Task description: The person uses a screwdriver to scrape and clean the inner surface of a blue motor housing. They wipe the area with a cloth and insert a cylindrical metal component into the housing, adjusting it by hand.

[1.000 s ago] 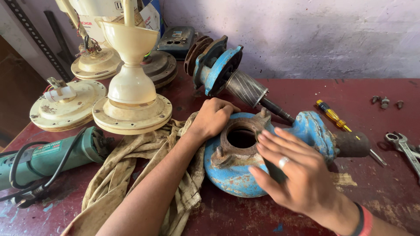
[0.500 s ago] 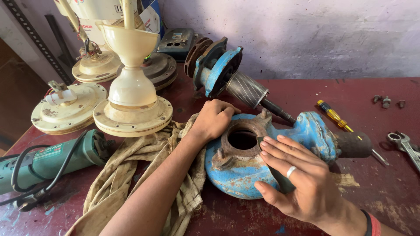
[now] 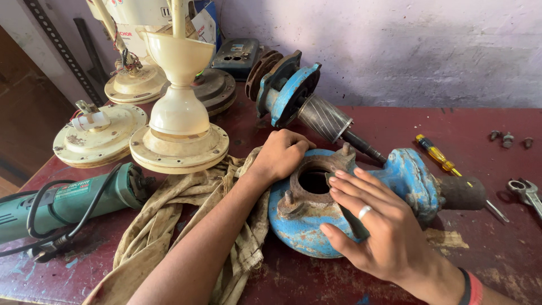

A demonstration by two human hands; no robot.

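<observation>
Fan motors (image 3: 179, 144) and rotor (image 3: 305, 104) crowd the back — bare table (image 3: 480, 237) lies open beside the pump casing (image 3: 361, 197).

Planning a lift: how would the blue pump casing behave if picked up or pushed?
The blue pump casing looks like thick rusted cast metal, so probably heavy and stiff. Its round body could rock. Both the left hand and right hand rest on it.

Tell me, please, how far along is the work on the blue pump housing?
Done: the rotor lies apart from the blue pump housing. In hand: the left hand and right hand both rest on the housing. Left: the screwdriver and loose bolts lie untouched.
</observation>
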